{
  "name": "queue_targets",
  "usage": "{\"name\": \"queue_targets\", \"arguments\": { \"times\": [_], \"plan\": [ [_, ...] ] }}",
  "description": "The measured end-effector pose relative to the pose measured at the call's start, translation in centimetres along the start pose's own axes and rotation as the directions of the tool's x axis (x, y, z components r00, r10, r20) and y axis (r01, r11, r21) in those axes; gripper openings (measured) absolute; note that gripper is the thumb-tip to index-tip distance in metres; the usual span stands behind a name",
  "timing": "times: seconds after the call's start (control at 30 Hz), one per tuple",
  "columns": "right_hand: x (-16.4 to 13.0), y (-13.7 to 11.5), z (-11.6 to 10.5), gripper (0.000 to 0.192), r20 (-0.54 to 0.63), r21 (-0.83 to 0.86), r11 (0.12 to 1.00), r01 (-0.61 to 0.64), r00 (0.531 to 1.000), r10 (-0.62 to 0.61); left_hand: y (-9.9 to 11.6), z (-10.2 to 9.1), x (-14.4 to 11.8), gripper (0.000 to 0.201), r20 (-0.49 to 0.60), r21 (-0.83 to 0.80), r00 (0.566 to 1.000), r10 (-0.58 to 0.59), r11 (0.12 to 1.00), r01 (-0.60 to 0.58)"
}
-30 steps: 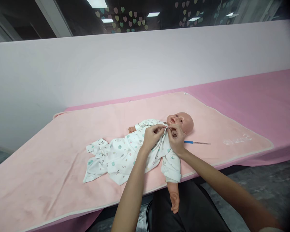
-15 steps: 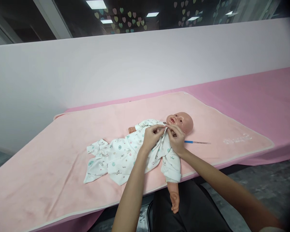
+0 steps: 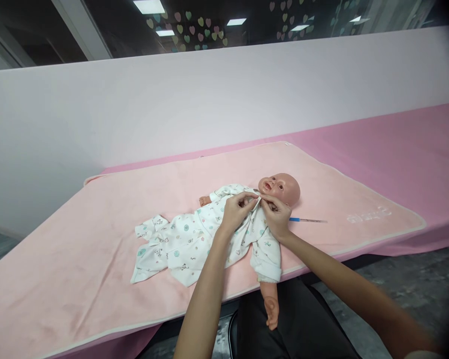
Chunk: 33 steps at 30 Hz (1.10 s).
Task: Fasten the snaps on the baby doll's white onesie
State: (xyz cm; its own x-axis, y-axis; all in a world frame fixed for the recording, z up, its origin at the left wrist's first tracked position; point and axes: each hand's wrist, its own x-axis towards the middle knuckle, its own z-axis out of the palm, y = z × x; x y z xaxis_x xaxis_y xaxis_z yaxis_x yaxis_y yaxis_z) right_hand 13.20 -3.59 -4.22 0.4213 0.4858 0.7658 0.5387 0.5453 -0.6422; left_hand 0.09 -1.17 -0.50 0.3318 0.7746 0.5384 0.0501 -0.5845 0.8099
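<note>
Because the doll (image 3: 282, 187) lay on its back on the peach blanket (image 3: 97, 229), head to the right, its printed outfit (image 3: 189, 244) faced upward, and the left hand (image 3: 236, 210) and right hand (image 3: 279, 217) each kept a pinched grip on the neckline, apparently steadying the thin edge.

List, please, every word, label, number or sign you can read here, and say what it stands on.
Nothing can be read.
White lettering on the peach blanket: too faint to read.
Apparent tag at its far edge: too small.
Patterned clothes: tiny prints, too small to tell whether any are letters.
</note>
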Motion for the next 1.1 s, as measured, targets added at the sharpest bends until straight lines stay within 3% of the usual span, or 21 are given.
{"name": "queue_targets", "arguments": {
  "times": [0.27, 0.5, 0.7, 1.1],
  "plan": [
    [0.04, -0.13, 0.08, 0.015, 0.055, 0.107, 0.993, -0.059, 0.997, 0.053, -0.03, 0.00, -0.04, 0.027, 0.019, 0.048, 1.000, 0.019, 0.999, -0.020],
    [0.12, -0.53, -0.02, 0.017, 0.130, -0.013, 1.000, 0.008, 0.992, -0.006, 0.00, -0.04, 0.00, 0.024, 0.021, 0.077, 1.000, 0.013, 0.997, -0.015],
    [0.32, -0.58, -0.01, 0.021, 0.148, -0.005, 0.998, 0.061, 0.987, -0.059, 0.06, -0.03, 0.00, 0.023, 0.014, 0.068, 1.000, 0.020, 0.997, -0.021],
    [0.01, -0.39, -0.03, 0.019, 0.125, 0.046, 0.997, -0.059, 0.991, 0.053, -0.08, 0.02, 0.01, 0.027, 0.006, 0.072, 1.000, 0.024, 0.997, -0.024]
  ]
}}
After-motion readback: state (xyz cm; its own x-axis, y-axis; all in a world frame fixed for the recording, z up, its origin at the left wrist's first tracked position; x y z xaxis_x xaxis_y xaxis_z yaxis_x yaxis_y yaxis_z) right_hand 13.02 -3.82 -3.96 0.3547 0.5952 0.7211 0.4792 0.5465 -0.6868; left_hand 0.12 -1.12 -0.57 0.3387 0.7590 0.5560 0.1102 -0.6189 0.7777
